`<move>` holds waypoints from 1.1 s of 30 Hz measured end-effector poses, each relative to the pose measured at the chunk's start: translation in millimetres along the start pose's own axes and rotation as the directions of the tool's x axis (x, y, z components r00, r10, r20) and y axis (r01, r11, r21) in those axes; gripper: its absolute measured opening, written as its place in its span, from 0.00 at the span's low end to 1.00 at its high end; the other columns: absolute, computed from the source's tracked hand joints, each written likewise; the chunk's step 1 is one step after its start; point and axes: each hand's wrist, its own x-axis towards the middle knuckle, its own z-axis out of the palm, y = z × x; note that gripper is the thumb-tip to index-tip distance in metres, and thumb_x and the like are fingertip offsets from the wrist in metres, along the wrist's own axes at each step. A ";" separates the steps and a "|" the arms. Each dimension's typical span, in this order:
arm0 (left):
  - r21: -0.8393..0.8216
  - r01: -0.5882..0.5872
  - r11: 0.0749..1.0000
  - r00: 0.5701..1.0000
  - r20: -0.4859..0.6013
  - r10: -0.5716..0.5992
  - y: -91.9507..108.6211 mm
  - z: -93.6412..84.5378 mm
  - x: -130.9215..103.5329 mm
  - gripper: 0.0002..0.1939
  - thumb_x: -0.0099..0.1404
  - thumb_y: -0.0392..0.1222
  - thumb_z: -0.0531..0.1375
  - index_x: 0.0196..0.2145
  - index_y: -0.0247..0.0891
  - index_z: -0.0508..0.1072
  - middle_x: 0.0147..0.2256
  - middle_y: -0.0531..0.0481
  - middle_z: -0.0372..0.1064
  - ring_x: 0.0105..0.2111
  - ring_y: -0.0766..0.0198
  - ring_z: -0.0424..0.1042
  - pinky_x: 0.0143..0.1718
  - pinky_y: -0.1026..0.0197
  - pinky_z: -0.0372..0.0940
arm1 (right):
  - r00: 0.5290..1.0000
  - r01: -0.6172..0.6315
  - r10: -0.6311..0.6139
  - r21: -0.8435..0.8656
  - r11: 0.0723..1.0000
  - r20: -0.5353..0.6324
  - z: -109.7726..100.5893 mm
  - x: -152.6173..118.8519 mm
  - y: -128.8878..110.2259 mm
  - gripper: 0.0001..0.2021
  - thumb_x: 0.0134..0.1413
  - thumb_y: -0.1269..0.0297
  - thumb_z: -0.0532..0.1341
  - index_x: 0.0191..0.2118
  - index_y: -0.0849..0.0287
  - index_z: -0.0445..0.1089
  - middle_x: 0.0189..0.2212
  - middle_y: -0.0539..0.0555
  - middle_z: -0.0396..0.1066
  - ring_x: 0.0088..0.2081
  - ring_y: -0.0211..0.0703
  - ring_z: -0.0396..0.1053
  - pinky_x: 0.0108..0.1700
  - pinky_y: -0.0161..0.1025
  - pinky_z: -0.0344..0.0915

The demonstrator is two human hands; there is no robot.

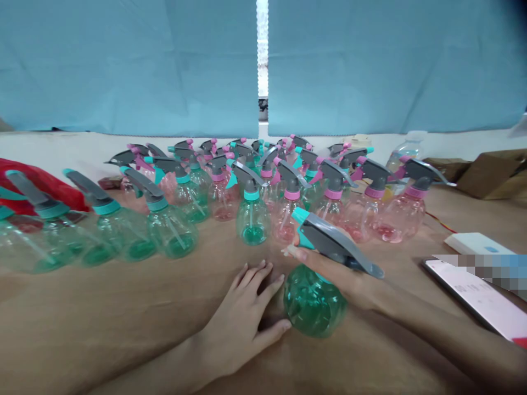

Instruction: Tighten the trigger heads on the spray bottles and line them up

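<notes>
Green and see-through, the held spray bottle (315,302) sits at the centre of the clock used here, its turquoise nozzle (300,215) toward eleven o'clock and its grey lever (366,263) toward four. The right hand (333,271) has its fingers closed around the bottle's neck, under the grey head. At nine o'clock the left hand (245,323) lies palm down on the brown tabletop (123,329), fingers spread wide and holding nothing; its thumb tip is beside the held spray bottle, though I cannot tell whether they touch.

A green bottle with a turquoise collar (252,222) stands at eleven o'clock, and a slanting row of green bottles (142,236) runs out toward ten, by a red cloth (53,184). Pink bottles (362,216) stand between twelve and one. A phone (473,293) lies at three o'clock; a white box (480,242) and a cardboard box (489,175) are toward two
</notes>
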 end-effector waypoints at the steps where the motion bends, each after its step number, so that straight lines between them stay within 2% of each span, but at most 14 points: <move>1: 0.004 0.002 1.000 1.000 0.000 -0.002 0.1 0.1 0.0 0.30 0.66 0.55 0.53 0.59 0.36 0.57 0.60 0.38 0.52 0.59 0.48 0.49 0.58 0.42 0.45 | 1.000 -0.018 0.018 0.009 1.000 0.002 0.5 0.3 -0.3 0.07 0.56 0.57 0.57 0.37 0.52 0.68 0.27 0.48 0.70 0.27 0.40 0.69 0.28 0.37 0.66; 5: 0.027 -0.002 1.000 1.000 0.019 0.001 0.5 0.6 -0.5 0.30 0.66 0.56 0.52 0.59 0.36 0.57 0.60 0.39 0.51 0.60 0.48 0.48 0.58 0.42 0.45 | 0.999 -0.051 0.052 0.087 0.995 -0.006 2.7 1.8 0.7 0.09 0.53 0.56 0.60 0.40 0.49 0.69 0.34 0.48 0.73 0.32 0.41 0.71 0.32 0.37 0.69; 9: 0.028 0.007 1.000 1.000 0.029 -0.008 0.3 0.7 -0.3 0.30 0.66 0.56 0.52 0.60 0.35 0.56 0.60 0.39 0.51 0.60 0.48 0.48 0.58 0.42 0.45 | 0.996 -0.082 0.079 0.099 0.992 0.029 3.7 3.8 3.0 0.11 0.54 0.56 0.58 0.42 0.49 0.70 0.38 0.48 0.73 0.33 0.40 0.71 0.34 0.38 0.70; 12: 0.027 0.009 1.000 1.000 0.024 -0.009 0.2 0.2 0.2 0.30 0.66 0.56 0.52 0.60 0.35 0.56 0.60 0.38 0.50 0.60 0.48 0.48 0.57 0.42 0.46 | 0.996 -0.060 0.052 0.128 0.990 0.068 3.4 5.6 2.7 0.14 0.54 0.56 0.58 0.46 0.49 0.68 0.41 0.50 0.73 0.36 0.42 0.72 0.36 0.38 0.71; 15: 0.031 0.008 0.999 0.999 0.032 -0.009 0.7 -0.5 1.1 0.30 0.66 0.55 0.53 0.60 0.35 0.57 0.60 0.38 0.51 0.60 0.48 0.48 0.57 0.41 0.46 | 0.999 -0.034 0.031 0.144 0.989 0.024 2.8 5.3 0.9 0.14 0.53 0.59 0.59 0.47 0.50 0.68 0.43 0.50 0.73 0.38 0.42 0.73 0.38 0.38 0.71; 20: 0.028 0.008 1.000 1.000 0.021 -0.008 0.7 0.1 1.1 0.29 0.66 0.54 0.53 0.59 0.35 0.58 0.59 0.38 0.52 0.59 0.47 0.49 0.57 0.41 0.47 | 0.999 -0.024 0.028 0.144 0.989 -0.026 2.9 2.1 1.8 0.16 0.52 0.60 0.61 0.48 0.48 0.67 0.38 0.48 0.75 0.38 0.42 0.74 0.39 0.38 0.73; 25: 0.022 -0.001 1.000 1.000 0.005 0.001 0.1 1.1 0.2 0.29 0.66 0.54 0.53 0.59 0.35 0.58 0.59 0.38 0.52 0.59 0.47 0.50 0.57 0.41 0.47 | 1.000 -0.026 0.022 0.186 0.982 0.021 3.9 2.9 5.8 0.08 0.52 0.60 0.61 0.39 0.50 0.73 0.36 0.49 0.76 0.44 0.44 0.72 0.46 0.43 0.71; 30: 0.007 0.003 1.000 1.000 0.010 -0.003 1.4 -0.8 1.3 0.29 0.66 0.53 0.54 0.59 0.35 0.57 0.59 0.38 0.52 0.59 0.48 0.49 0.56 0.42 0.48 | 0.990 -0.139 0.135 0.157 0.978 0.040 3.6 0.9 5.8 0.10 0.51 0.61 0.62 0.41 0.51 0.74 0.37 0.51 0.76 0.47 0.46 0.71 0.49 0.45 0.69; 33: 0.006 0.004 1.000 1.000 0.010 -0.004 1.8 -0.9 1.2 0.29 0.65 0.53 0.54 0.59 0.35 0.57 0.58 0.38 0.53 0.58 0.47 0.50 0.56 0.42 0.48 | 0.992 -0.125 0.118 0.179 0.976 0.046 2.5 0.5 0.8 0.15 0.49 0.61 0.63 0.46 0.50 0.71 0.35 0.51 0.77 0.46 0.47 0.72 0.49 0.45 0.69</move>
